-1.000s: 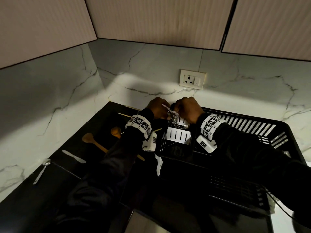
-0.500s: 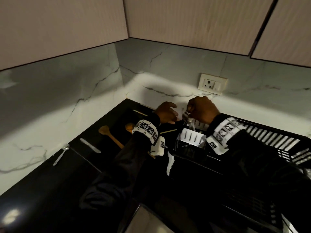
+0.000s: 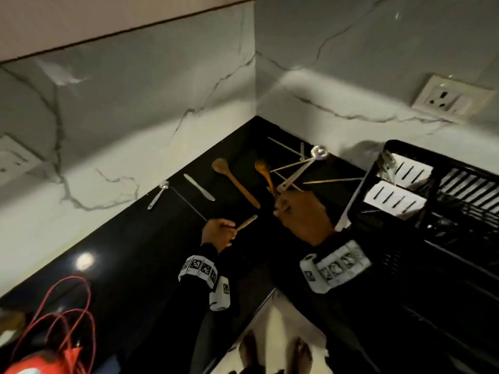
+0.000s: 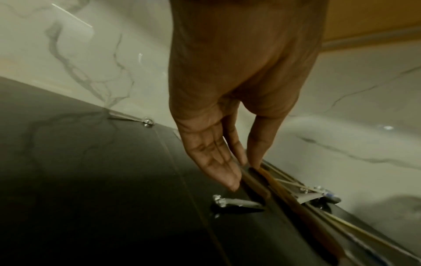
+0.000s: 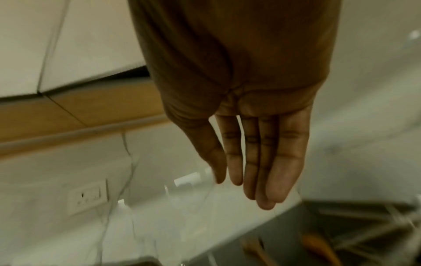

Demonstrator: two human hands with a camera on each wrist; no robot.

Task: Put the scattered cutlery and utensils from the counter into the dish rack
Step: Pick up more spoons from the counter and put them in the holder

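Observation:
My left hand [image 3: 231, 228] reaches out with straight fingers, and its fingertips [image 4: 232, 185] touch the near end of a short wooden handle [image 3: 247, 221] lying on the black counter [image 3: 140, 252]. In the air over the handles of a wooden spoon [image 3: 263, 168] and a steel ladle [image 3: 318, 152] hovers my right hand [image 3: 280, 209], its fingers [image 5: 273, 180] straight and holding nothing. A longer wooden spoon [image 3: 232, 179], a butter knife [image 3: 199, 187], a small steel spoon [image 3: 158, 194] and thin sticks [image 3: 332, 180] lie scattered. The black dish rack [image 3: 405, 148] stands at the right with white cutlery holders [image 3: 391, 198].
Marble walls meet in a corner behind the utensils. A wall socket [image 3: 453, 99] sits above the rack. Red cords [image 3: 67, 306] lie on the counter at the lower left. The counter's front edge runs below my wrists, with floor beyond.
Both hands have left the rack's cutlery holder and moved left over the counter. The metal cutlery the right hand held there is gone from it. The head view has turned left.

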